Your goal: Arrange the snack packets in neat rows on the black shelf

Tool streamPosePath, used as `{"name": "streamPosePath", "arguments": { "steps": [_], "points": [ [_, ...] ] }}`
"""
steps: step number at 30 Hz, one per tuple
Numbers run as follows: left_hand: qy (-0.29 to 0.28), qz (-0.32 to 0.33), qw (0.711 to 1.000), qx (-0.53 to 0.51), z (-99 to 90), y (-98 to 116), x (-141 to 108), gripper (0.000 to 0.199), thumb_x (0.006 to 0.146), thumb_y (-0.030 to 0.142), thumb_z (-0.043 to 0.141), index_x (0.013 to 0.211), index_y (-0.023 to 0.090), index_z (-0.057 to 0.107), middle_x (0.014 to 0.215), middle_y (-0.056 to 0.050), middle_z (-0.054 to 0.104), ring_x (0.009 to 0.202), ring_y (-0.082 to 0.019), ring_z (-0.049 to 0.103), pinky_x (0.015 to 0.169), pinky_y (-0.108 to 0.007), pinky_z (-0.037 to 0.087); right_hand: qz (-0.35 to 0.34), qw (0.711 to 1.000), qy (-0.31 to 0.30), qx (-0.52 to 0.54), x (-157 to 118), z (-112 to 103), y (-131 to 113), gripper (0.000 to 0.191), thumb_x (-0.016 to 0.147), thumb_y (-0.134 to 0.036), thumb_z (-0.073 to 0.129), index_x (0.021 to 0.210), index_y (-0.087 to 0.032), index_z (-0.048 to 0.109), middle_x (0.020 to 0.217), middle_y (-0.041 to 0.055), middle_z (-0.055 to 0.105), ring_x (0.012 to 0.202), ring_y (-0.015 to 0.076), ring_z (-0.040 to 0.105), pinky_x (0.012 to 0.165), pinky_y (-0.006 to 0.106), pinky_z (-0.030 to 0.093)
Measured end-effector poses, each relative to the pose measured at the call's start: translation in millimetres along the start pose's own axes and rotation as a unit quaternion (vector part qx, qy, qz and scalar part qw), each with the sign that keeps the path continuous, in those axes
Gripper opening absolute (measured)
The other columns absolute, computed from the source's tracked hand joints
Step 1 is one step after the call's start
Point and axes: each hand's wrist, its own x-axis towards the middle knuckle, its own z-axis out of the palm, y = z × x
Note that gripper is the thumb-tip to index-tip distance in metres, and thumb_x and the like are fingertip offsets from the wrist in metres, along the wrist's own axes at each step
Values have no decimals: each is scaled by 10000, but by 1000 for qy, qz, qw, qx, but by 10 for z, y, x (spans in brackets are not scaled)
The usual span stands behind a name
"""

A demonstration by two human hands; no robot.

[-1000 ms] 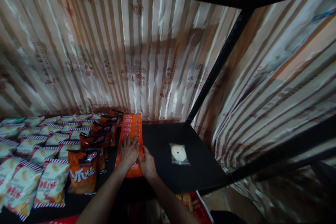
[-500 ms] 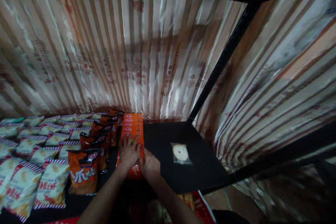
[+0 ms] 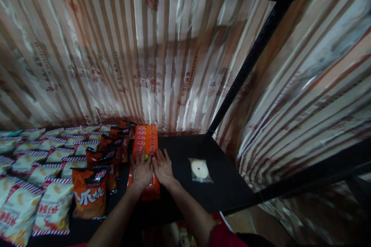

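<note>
The setting is looking like a shop or market stall, though a stockroom is also fitting the view. A black display shelf [image 3: 185, 189] is carrying packaged snacks in neat rows. On the left, many matching white snack bags [image 3: 53, 206] with striped edges are lining up, and orange-and-black snack bags [image 3: 89, 193] are forming a column beside them. An orange pack [image 3: 146, 135] with repeating printed logos is lying next in line, and a clear-wrapped round white snack [image 3: 199, 169] is resting farther right. Behind, shiny striped sheeting [image 3: 162, 58] with red printing is covering the back, and a black post [image 3: 249, 61] is framing the corner.
</note>
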Motion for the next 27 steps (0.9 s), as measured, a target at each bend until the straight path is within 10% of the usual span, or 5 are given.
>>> {"name": "streamPosePath", "arguments": {
  "steps": [27],
  "points": [
    [9, 14, 1000, -20, 100, -58, 3, 474, 900, 362, 350, 1372, 321, 371, 1483, -66, 306, 1371, -346, 191, 1068, -587, 145, 31, 999, 29, 14, 42, 77, 21, 484, 956, -357, 240, 1318, -154, 490, 1409, 88, 435, 1384, 243, 200, 1098, 434, 221]
  ]
}}
